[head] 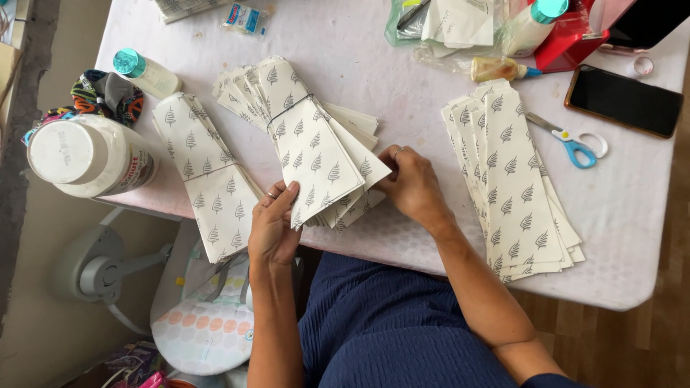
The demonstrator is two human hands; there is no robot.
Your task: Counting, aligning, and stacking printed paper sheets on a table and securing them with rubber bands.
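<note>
Seen from the head camera, a person seated at a white table [625, 237] squares up a fanned bundle of leaf-printed paper envelopes [316, 154] banded with a thin elastic. The left hand [273, 226] pinches the bundle's near corner, thumb on top, while the right hand [413, 187] closes on its right edge, apparently steadying the loose sheets so they stay aligned. The bundle rests at the table's near edge, between two other stacks: a banded left stack [208, 187] overhanging the edge and a looser right stack [514, 190]. Blue-handled scissors [575, 144] and a dark phone [624, 100] lie beyond the right stack, within reach. A white jar [90, 156] and a teal-capped bottle [147, 73] stand at far left.
</note>
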